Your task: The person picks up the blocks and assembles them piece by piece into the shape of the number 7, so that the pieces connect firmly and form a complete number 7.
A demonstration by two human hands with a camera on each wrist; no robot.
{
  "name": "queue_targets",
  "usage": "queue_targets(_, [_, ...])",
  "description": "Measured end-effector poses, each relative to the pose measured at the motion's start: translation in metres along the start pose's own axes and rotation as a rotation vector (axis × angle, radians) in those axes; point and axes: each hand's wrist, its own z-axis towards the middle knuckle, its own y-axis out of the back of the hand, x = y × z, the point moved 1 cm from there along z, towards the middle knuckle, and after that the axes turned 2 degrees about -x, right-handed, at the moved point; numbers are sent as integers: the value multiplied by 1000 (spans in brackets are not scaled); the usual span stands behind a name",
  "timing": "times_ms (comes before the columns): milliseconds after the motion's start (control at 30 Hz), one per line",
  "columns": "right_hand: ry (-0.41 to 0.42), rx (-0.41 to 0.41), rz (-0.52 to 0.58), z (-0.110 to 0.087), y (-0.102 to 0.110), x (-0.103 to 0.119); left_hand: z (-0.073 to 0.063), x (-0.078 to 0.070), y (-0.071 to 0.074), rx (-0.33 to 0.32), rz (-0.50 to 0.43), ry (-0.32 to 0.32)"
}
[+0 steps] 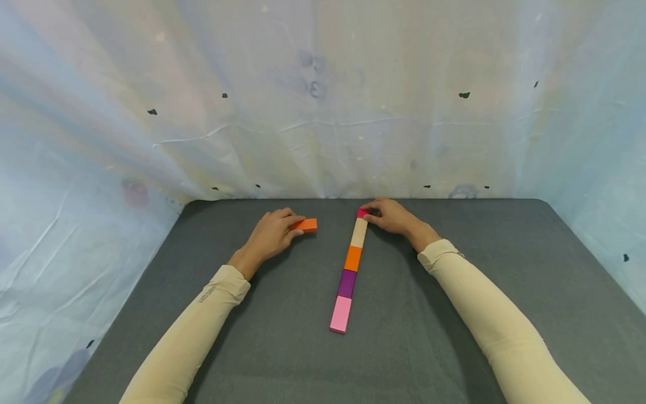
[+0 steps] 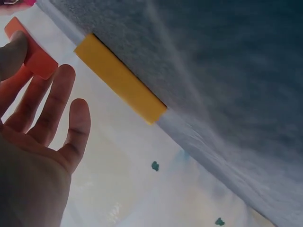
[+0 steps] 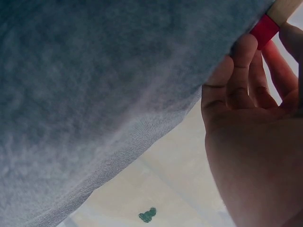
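A row of flat blocks runs away from me on the dark cloth: a pink block [image 1: 340, 314] nearest, then a purple block [image 1: 347, 284], an orange block in the row [image 1: 353, 258], a cream block [image 1: 359, 232] and a red block [image 1: 361, 213] at the far end. My right hand [image 1: 396, 217] pinches the red block [image 3: 265, 32], which touches the cream one. Left of the row, my left hand [image 1: 270, 235] pinches a separate orange block [image 1: 307, 225] between thumb and fingers. Beyond its fingertips, a yellow block [image 2: 120, 78] lies on the cloth in the left wrist view, mostly hidden from the head view.
Dark grey cloth covers the table [image 1: 419, 348]. A pale patterned curtain [image 1: 323, 112] hangs along the table's far edge and down both sides. Both hands are near that far edge.
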Motion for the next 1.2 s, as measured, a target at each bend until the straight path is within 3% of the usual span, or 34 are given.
queue_targets(467, [11, -14, -25, 0, 0, 0, 27, -5, -13, -10, -59, -25])
queue_targets(833, [10, -17, -31, -4, 1, 1, 43, -18, -20, -57, -26, -21])
queue_targets(1200, [15, -32, -25, -5, 2, 0, 59, -24, -26, -1, -16, -29])
